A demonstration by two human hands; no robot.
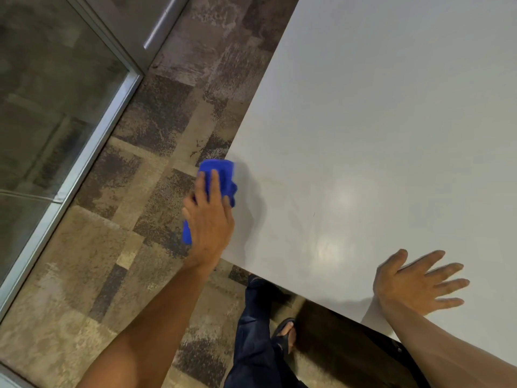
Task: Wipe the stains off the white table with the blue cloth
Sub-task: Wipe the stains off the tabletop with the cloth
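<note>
Left hand [208, 217] flat on blue cloth [221, 175] at bench [391, 121] edge for pressure, fingers extended; right hand [414, 281] bracing nearby, fingers wide, empty.

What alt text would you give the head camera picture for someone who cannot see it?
A person's left hand presses a blue cloth at the left edge of a white table, while the right hand rests open, fingers spread, on the near edge. Patterned carpet lies below.
</note>
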